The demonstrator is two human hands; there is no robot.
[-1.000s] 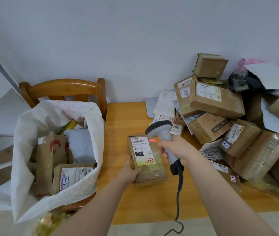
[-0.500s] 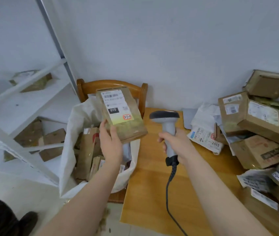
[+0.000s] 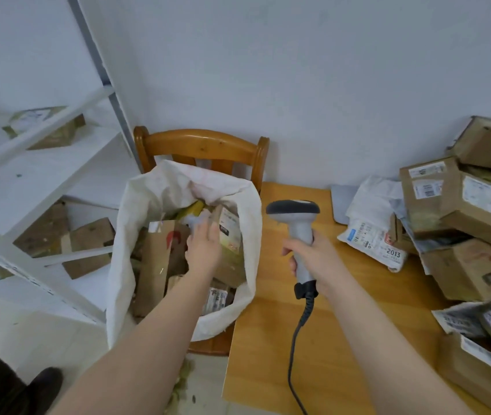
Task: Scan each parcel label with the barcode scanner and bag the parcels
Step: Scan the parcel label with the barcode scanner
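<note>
Our left grip (image 3: pixel 203 244) hangs wide and empty above the sack (image 3: pixel 122 250), the parcel (image 3: pixel 229 235) leaning inside; our right grip (image 3: pixel 313 256) holds the scanner (image 3: pixel 293 208). We fear the full sack slumping off the chair (image 3: pixel 202 145), spilling its load.

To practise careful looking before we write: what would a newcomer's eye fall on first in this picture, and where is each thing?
First the grey barcode scanner, gripped upright in the right hand over the wooden table at centre. Next the big white sack on the chair to its left, full of parcels, with the left hand open above them. A heap of brown boxes crowds the table's right side.
</note>
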